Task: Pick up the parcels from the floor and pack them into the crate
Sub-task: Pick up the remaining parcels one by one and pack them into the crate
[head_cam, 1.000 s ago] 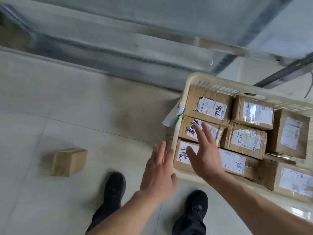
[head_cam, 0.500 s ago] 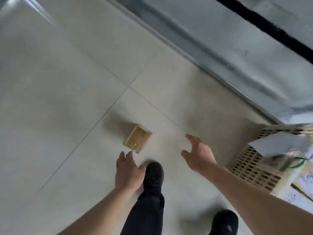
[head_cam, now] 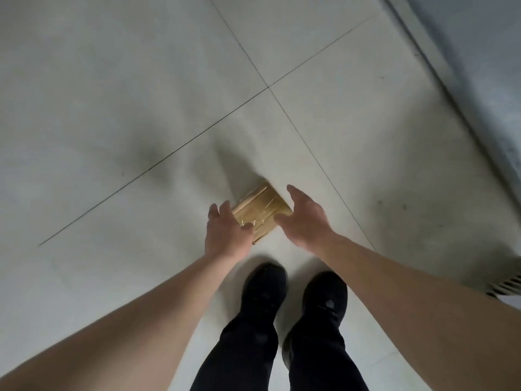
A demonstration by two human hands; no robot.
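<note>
Left hand (head_cam: pixel 225 235) open, fingers spread, holding nothing; its thumb tip looks to touch the near-left edge of the parcel (head_cam: pixel 260 214), contact not certain. Right hand (head_cam: pixel 306 218) also open, palm turned in toward the parcel's right side, thumb just beside the near-right corner, nothing gripped yet. The two hands bracket the parcel, one each side.

Change: a second ago both hands were over the packed crate, open and empty; half a second ago they were swinging toward the floor with the parcel still ahead and well apart. Now the person has stepped up, black shoes (head_cam: pixel 266 289) planted just behind the parcel, and the hands have dropped to its level. Judgement: last placement is done, this is the reach for the next pick, and the grasp should close next. A two-hand squeeze on the sides looks likely.

Parcel: small brown cardboard box wrapped in clear tape, lying on the pale tiled floor (head_cam: pixel 141 108) just this side of a grout-line crossing. It is the only loose parcel in view.

Crate (head_cam: pixel 507 285): only a sliver of its beige lattice wall shows at the right edge, well apart from the parcel. Grey wall base (head_cam: pixel 479 80) runs along upper right.

Writing: none readable now; the parcel's visible face shows tape glare only, no label. Earlier crate labels carried handwritten numbers; these are out of view now.
</note>
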